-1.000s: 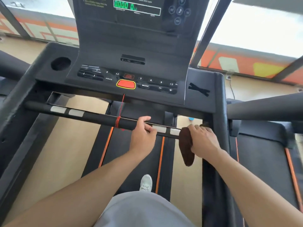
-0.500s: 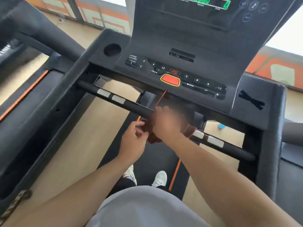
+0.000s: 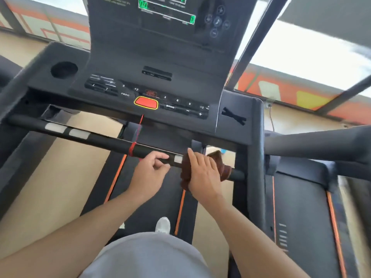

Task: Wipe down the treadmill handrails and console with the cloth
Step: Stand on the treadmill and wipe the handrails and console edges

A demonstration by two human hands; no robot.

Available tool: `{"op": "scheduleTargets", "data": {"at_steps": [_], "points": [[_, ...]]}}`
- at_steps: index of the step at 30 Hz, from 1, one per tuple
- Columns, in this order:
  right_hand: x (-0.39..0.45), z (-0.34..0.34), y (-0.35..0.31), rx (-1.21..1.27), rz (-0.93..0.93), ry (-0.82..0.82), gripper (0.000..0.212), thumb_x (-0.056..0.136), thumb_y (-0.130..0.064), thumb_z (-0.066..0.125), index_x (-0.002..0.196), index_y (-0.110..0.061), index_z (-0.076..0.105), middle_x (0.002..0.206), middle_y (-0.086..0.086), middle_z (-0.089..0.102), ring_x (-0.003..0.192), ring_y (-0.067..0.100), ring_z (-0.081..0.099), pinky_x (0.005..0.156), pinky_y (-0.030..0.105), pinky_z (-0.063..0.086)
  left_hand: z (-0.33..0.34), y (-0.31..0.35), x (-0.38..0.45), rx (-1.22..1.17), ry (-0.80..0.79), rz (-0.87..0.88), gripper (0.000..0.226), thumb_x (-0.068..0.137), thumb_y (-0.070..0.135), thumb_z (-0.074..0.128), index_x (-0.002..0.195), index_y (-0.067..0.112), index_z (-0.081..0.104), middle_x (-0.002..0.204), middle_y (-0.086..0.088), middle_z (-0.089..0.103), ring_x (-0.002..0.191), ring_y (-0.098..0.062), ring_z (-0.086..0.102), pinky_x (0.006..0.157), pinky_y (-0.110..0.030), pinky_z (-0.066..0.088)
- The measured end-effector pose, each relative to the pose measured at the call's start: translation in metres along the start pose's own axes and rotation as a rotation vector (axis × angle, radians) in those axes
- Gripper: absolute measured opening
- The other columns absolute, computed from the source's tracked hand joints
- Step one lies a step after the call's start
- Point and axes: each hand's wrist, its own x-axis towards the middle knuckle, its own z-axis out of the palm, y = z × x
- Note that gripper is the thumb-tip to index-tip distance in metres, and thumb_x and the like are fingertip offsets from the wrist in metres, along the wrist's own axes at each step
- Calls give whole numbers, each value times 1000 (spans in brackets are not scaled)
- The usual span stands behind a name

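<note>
A: How are your hands set?

B: Your right hand [image 3: 202, 173] lies over the cloth [image 3: 185, 174], palm down, fingers reaching forward over the top of the bar [image 3: 100, 138] with the thumb on the near side, pressing the cloth onto it. Your forearm runs back and to the right from the wrist. Your left hand [image 3: 149, 173] sits just to the left of the right one, fingers curled round the same bar, thumb tucked beneath, gripping it bare.

A: Where is the cloth, and how does it lie?

B: The brown cloth is wrapped over the bar under your right palm. One fold hangs down at the thumb side of that hand, and a bunched end sticks out past your little finger, toward the bar's right end.

A: And the bar?

B: Its long axis runs crosswise in front of you, from far left down to the right, where it meets the upright just beyond the cloth. A pale grip plate [image 3: 178, 158] shows in the gap between your two hands; two more plates [image 3: 67, 131] sit far to the left of your left hand. A red cord [image 3: 133, 147] is wound round the bar just left of your left knuckles.

A: The console?

B: The console [image 3: 156, 83] rises just beyond both hands, its red button [image 3: 146, 102] ahead of your left hand.
</note>
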Motion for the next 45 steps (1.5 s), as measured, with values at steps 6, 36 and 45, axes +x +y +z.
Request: {"op": "scheduleTargets", "data": {"at_steps": [6,36,45], "points": [[-45,-28,67,-4,239,-24,72,85,-14,71,151,-18,45,147,2,55,140,25,46,126,36,9,52,23,-6,5,-179,10,15,92,19,65,105,27,67,86,1,70,80,-14,67,82,-33,55],[51,-3,-194,896,157,-444,41,80,7,56,95,-30,67,87,-17,73,86,6,68,79,28,55,-194,-5,-24,-539,229,-168,16,91,33,72,90,17,75,89,-9,78,86,-23,76,86,-44,62],[140,-76,-223,339,-16,116,41,69,6,56,96,-24,67,99,-9,67,98,10,56,85,19,41,-222,-97,18,-568,90,-438,39,83,59,70,113,34,69,112,6,76,105,-16,72,95,-45,59]]}}
